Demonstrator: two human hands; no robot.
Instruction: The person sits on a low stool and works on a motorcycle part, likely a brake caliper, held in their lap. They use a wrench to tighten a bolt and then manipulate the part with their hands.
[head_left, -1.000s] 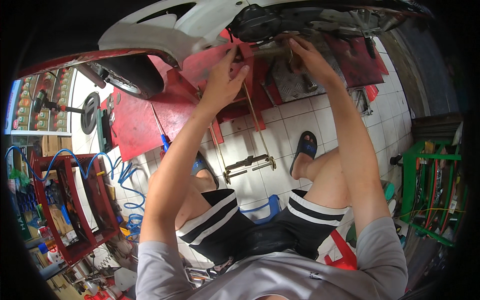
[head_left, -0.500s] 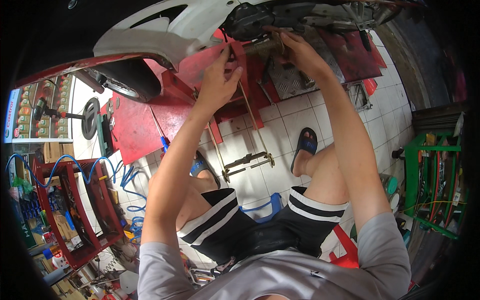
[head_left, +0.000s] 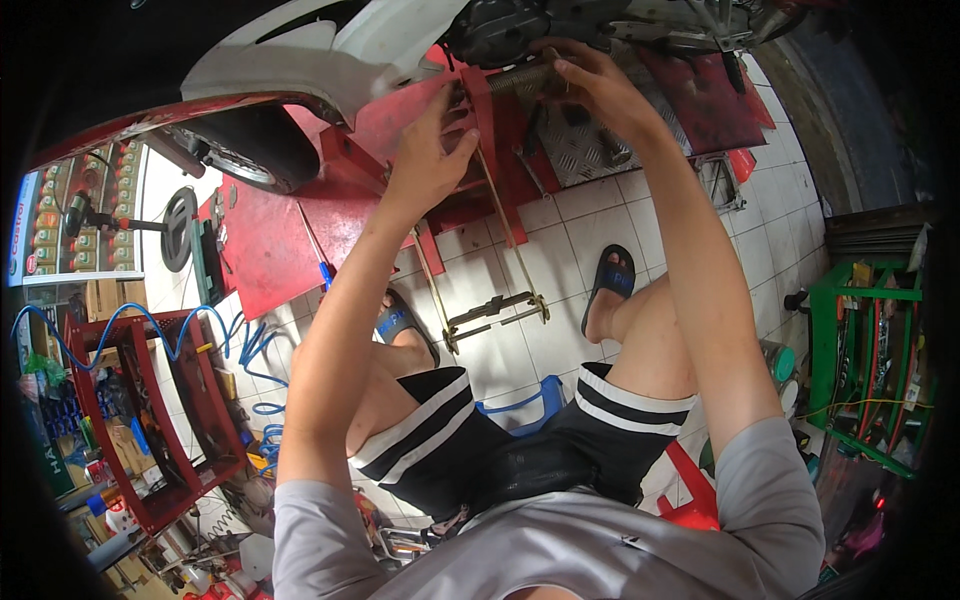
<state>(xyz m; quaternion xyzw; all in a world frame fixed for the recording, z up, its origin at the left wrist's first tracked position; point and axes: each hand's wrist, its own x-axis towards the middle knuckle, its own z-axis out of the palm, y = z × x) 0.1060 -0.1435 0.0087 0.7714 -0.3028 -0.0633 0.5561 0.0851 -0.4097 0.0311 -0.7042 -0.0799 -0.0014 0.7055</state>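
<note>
My left hand (head_left: 432,152) is raised beside an upright red metal bracket (head_left: 482,125). Its fingers stretch upward with the thumb apart, and nothing shows in its grasp. Below the dark engine (head_left: 500,32) of a white-panelled motorcycle (head_left: 340,60), my right hand (head_left: 598,88) curls its fingers at the end of a dark ribbed rod (head_left: 515,80). Part of that grip is hidden by the hand itself. Between my feet, a brass-coloured metal frame (head_left: 497,312) with two long rods stretches from the red bracket down over the floor tiles.
The motorcycle's wheel (head_left: 260,150) is at the left, over a red platform (head_left: 275,250). A blue-handled screwdriver (head_left: 325,272) lies on it. A red rack (head_left: 150,420) and coiled blue hose (head_left: 262,350) stand left, a green rack (head_left: 865,370) right. A blue plastic piece (head_left: 540,405) lies between my legs.
My left hand has shifted slightly left, its fingers spreading a little beside the red bracket. My right hand has edged up slightly at the ribbed rod.
</note>
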